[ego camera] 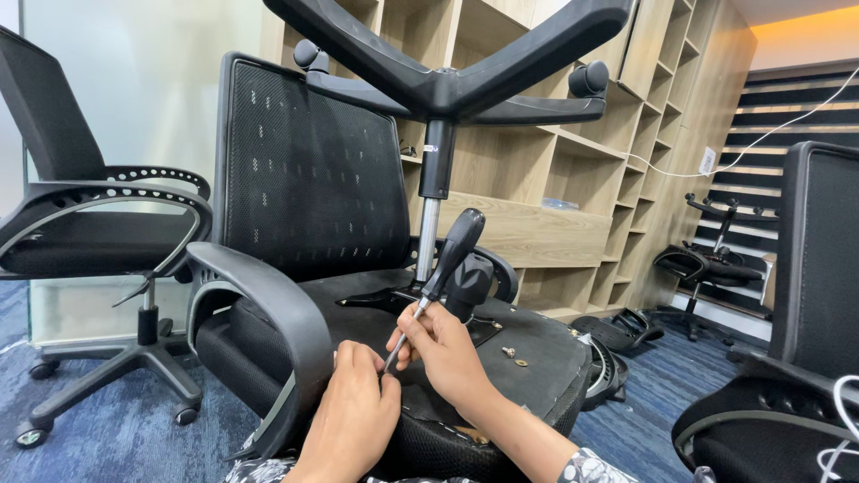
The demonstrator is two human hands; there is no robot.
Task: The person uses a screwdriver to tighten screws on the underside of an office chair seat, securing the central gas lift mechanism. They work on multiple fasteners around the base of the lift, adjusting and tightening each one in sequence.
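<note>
Right hand closed around screwdriver

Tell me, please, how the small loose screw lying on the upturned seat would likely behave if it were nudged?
The screw looks tiny and light, so it would probably skid easily. The seat underside slopes toward its edge, so it might roll off onto the carpet. The washer beside it lies flat and seems likelier to stay.

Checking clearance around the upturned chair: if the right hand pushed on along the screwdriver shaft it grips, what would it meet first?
Probably the left hand; the right hand angles the screwdriver down into its fingers.
</note>
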